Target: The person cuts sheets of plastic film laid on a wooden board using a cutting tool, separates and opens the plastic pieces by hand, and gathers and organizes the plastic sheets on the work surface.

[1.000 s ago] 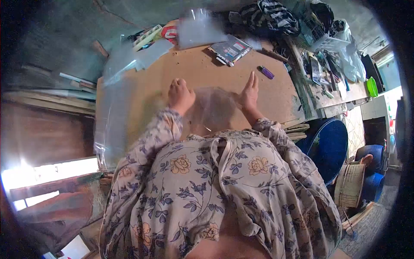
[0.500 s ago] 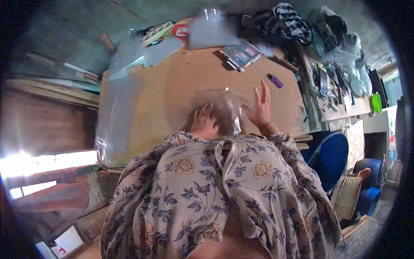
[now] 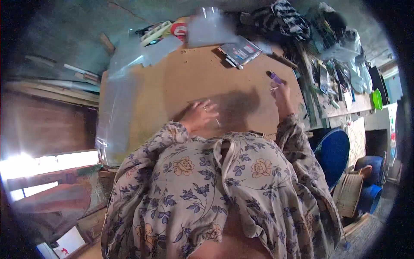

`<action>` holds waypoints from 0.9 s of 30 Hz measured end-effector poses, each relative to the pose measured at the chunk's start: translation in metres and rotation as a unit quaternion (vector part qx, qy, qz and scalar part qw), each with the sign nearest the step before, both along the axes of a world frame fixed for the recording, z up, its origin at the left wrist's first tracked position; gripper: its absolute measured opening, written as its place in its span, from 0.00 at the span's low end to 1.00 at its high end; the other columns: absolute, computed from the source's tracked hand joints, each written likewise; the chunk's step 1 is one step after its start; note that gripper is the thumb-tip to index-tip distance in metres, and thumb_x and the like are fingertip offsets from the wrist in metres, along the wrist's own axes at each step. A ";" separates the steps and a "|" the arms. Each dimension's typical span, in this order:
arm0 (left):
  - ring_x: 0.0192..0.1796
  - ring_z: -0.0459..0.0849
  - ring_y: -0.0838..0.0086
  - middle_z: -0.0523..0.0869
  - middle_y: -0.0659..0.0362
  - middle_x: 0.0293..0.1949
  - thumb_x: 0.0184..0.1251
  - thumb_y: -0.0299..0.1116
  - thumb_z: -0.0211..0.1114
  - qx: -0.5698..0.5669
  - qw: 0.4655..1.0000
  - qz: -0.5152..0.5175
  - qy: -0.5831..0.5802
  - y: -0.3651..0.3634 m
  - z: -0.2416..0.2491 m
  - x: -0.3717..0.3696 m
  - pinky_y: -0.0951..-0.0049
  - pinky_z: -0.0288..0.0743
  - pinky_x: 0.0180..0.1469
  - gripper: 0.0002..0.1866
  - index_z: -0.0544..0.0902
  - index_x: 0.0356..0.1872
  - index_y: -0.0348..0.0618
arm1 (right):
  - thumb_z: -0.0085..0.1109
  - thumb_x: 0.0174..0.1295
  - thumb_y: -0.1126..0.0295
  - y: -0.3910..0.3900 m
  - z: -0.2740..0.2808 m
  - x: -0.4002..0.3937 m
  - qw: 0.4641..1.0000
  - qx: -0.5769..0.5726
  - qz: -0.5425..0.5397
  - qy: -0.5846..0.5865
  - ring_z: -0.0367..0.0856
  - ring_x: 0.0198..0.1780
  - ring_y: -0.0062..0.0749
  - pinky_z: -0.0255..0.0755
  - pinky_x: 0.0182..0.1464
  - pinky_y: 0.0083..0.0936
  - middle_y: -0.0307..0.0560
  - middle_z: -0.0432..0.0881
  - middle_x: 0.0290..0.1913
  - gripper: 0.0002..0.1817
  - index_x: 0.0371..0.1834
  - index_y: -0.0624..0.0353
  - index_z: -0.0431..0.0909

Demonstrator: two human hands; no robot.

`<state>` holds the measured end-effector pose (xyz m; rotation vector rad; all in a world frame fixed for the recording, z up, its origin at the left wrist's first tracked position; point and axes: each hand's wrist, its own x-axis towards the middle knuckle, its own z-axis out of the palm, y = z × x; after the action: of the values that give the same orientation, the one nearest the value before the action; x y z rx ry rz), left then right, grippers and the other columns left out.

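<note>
At the right of the wooden tabletop, my right hand has its fingers closed on a purple lighter, whose dark end points away from me. My left hand rests low over the table just in front of my body, palm down with the fingers stretched out. A faint glint shows beside its fingertips, perhaps from clear plastic, but I cannot make out its outline. A dark shadow falls on the wood between my two hands.
Clear plastic sheets lie along the left edge, with more plastic at the back. A dark printed packet lies at the far side. Clutter fills the right-hand shelf, and a blue barrel stands below it.
My right hand has moved right and forward and closed on the lighter. The clear plastic between my hands no longer shows plainly. My left hand has stayed near its place, fingers turned more to the right.
</note>
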<state>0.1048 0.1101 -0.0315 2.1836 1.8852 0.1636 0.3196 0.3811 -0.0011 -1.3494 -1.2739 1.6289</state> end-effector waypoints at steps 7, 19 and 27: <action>0.67 0.54 0.59 0.65 0.63 0.62 0.52 0.34 0.59 -0.066 0.998 0.018 -0.008 -0.008 0.041 -0.055 0.47 0.50 0.62 0.11 0.83 0.38 0.57 | 0.58 0.50 0.72 -0.019 -0.032 0.010 0.974 0.011 0.182 -0.137 0.70 0.20 0.20 0.62 0.20 0.16 0.38 0.76 0.28 0.06 0.32 0.57 0.74; 0.70 0.44 0.56 0.54 0.64 0.68 0.48 0.30 0.58 -0.180 0.982 0.058 0.011 -0.024 0.063 -0.070 0.42 0.43 0.63 0.10 0.86 0.30 0.57 | 0.61 0.46 0.67 -0.076 0.000 0.005 0.783 0.498 0.205 -0.312 0.69 0.51 0.42 0.63 0.53 0.36 0.51 0.73 0.49 0.22 0.46 0.57 0.71; 0.67 0.51 0.56 0.55 0.52 0.66 0.53 0.43 0.55 -0.268 0.940 0.211 0.011 -0.008 0.053 -0.037 0.49 0.49 0.63 0.17 0.82 0.41 0.52 | 0.55 0.51 0.65 -0.093 0.000 -0.010 0.632 0.605 0.415 -0.249 0.71 0.49 0.37 0.63 0.52 0.38 0.41 0.77 0.45 0.10 0.34 0.55 0.79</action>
<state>0.0682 0.1023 0.0212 1.4209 2.0795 -0.2718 0.3094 0.2880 -0.0010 -0.2303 -2.8330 0.3108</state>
